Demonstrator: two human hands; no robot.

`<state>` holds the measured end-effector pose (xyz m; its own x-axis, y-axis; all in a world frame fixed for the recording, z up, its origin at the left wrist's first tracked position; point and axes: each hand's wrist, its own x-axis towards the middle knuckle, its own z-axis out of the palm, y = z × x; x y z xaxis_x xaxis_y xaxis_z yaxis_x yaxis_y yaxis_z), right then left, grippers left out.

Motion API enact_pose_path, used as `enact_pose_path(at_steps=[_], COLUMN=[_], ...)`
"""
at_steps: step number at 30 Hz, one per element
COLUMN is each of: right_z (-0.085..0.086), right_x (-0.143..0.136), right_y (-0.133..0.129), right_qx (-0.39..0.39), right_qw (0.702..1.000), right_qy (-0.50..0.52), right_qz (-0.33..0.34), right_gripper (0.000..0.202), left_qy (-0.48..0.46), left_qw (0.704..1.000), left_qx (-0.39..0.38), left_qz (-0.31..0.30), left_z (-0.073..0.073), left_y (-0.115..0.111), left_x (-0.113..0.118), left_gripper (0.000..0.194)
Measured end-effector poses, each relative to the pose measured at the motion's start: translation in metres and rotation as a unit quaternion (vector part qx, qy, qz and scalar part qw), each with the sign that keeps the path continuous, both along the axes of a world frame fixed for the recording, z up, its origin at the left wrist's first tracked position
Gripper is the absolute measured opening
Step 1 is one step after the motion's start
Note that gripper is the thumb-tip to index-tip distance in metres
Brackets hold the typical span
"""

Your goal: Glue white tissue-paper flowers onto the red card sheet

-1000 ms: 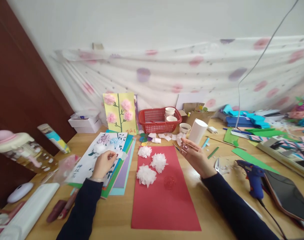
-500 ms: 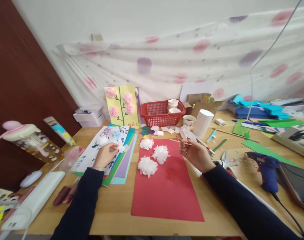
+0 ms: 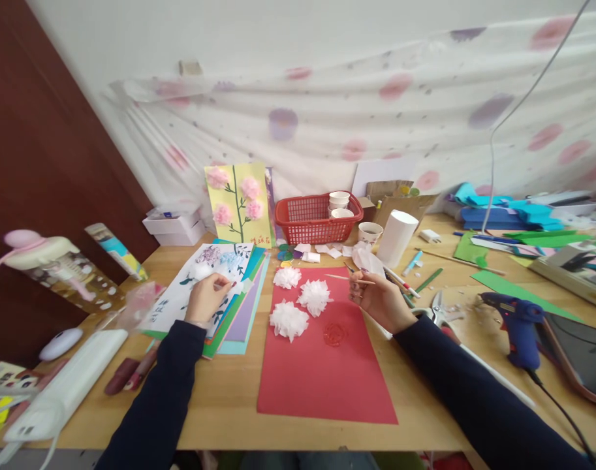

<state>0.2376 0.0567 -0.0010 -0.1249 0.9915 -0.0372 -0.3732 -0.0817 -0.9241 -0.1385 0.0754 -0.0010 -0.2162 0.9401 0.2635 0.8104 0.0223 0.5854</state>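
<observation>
My left hand (image 3: 207, 299) is closed in a pinch on a small white tissue paper piece (image 3: 243, 286), above a flower picture (image 3: 173, 303) on a stack of coloured paper. In my right hand (image 3: 382, 301) is a thin wooden stick (image 3: 341, 278), its tip pointing left over the top of a red paper sheet (image 3: 322, 385). Three ruffled white paper flowers (image 3: 288, 321) sit on the sheet's upper left. To their right, a shiny round swirl of glue (image 3: 335, 335) lies on the red surface.
Behind the sheet stand a red basket (image 3: 305, 225) with paper cups, a white roll (image 3: 397, 238) and a yellow flower picture (image 3: 224, 225). Scissors (image 3: 437, 310) and a blue glue gun (image 3: 516, 326) lie to the right. A bottle (image 3: 57, 274) and power strip (image 3: 67, 385) are at left.
The view has shifted slightly. Both hands stay almost in place, keeping hold of the tissue paper piece and the stick; the right-hand stick now lies a little flatter.
</observation>
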Motion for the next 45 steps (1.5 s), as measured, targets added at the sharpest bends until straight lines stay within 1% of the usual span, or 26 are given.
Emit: enact_pose_path(at_steps=[6, 10, 12, 14, 16, 17, 20, 22, 24, 26, 27, 28, 30, 31, 32, 35, 38, 41, 45], right_z=[-0.005, -0.008, -0.009, -0.007, -0.004, -0.003, -0.003, -0.005, -0.007, -0.007, -0.007, -0.006, -0.003, -0.002, -0.002, -0.004, -0.008, -0.014, -0.021], right_x=[0.002, 0.005, 0.005, 0.004, 0.001, -0.001, -0.005, -0.004, 0.000, 0.005, 0.007, 0.009, 0.010, 0.009, 0.007, 0.001, -0.004, -0.007, -0.009], right_y=[0.002, 0.005, 0.005, 0.004, 0.002, 0.001, 0.000, 0.001, 0.003, 0.005, 0.004, 0.004, 0.000, -0.002, -0.004, -0.011, -0.013, -0.012, -0.011], right_qx=[0.011, 0.032, 0.028, 0.009, -0.019, -0.031, -0.039, -0.016, 0.016, 0.047, 0.062, 0.077, 0.100, 0.109, 0.115, 0.123, 0.118, 0.121, 0.134], right_qw=[1.000, 0.999, 0.999, 0.999, 0.997, 0.996, 0.994, 0.992, 0.989, 0.984, 0.979, 0.971, 0.952, 0.945, 0.940, 0.939, 0.937, 0.932, 0.922], right_qy=[0.019, 0.013, 0.022, 0.041, 0.068, 0.081, 0.098, 0.099, 0.090, 0.060, 0.034, 0.001, -0.070, -0.103, -0.133, -0.199, -0.246, -0.278, -0.326], right_qz=[-0.022, -0.019, -0.018, -0.019, -0.021, -0.021, -0.035, -0.072, -0.116, -0.164, -0.194, -0.226, -0.280, -0.292, -0.292, -0.253, -0.216, -0.196, -0.164], right_gripper=[0.029, 0.032, 0.029, 0.025, 0.026, 0.027, 0.026, 0.030, 0.044, 0.055, 0.059, 0.062, 0.065, 0.067, 0.068, 0.072, 0.073, 0.073, 0.074], left_qy=[0.000, -0.002, 0.001, -0.014, -0.068, -0.102, -0.168, -0.191, -0.222, -0.247, -0.245, -0.228, -0.180, -0.156, -0.139, -0.116, -0.088, -0.060, -0.012], left_qw=[1.000, 0.998, 0.995, 0.990, 0.981, 0.976, 0.966, 0.953, 0.922, 0.886, 0.876, 0.874, 0.882, 0.887, 0.890, 0.893, 0.893, 0.892, 0.894], left_qx=[0.022, 0.064, 0.094, 0.133, 0.152, 0.149, 0.084, 0.020, -0.053, -0.127, -0.159, -0.185, -0.217, -0.225, -0.230, -0.248, -0.268, -0.281, -0.277], left_qz=[-0.002, -0.007, -0.016, -0.048, -0.099, -0.123, -0.178, -0.236, -0.314, -0.371, -0.383, -0.386, -0.378, -0.373, -0.368, -0.358, -0.352, -0.350, -0.351], left_z=[0.002, 0.006, 0.011, 0.016, 0.022, 0.024, 0.032, 0.035, 0.037, 0.037, 0.036, 0.035, 0.033, 0.032, 0.031, 0.027, 0.023, 0.020, 0.017], left_y=[-0.001, -0.001, -0.002, -0.006, -0.014, -0.018, -0.030, -0.034, -0.033, -0.028, -0.024, -0.020, -0.012, -0.008, -0.005, 0.001, 0.004, 0.005, 0.006], left_x=[-0.001, 0.000, 0.003, 0.009, 0.018, 0.025, 0.054, 0.081, 0.111, 0.141, 0.154, 0.166, 0.185, 0.192, 0.197, 0.205, 0.205, 0.203, 0.203], left_gripper=[0.016, 0.016, 0.015, 0.014, 0.016, 0.017, 0.020, 0.022, 0.025, 0.024, 0.022, 0.019, 0.016, 0.017, 0.018, 0.018, 0.018, 0.018, 0.016])
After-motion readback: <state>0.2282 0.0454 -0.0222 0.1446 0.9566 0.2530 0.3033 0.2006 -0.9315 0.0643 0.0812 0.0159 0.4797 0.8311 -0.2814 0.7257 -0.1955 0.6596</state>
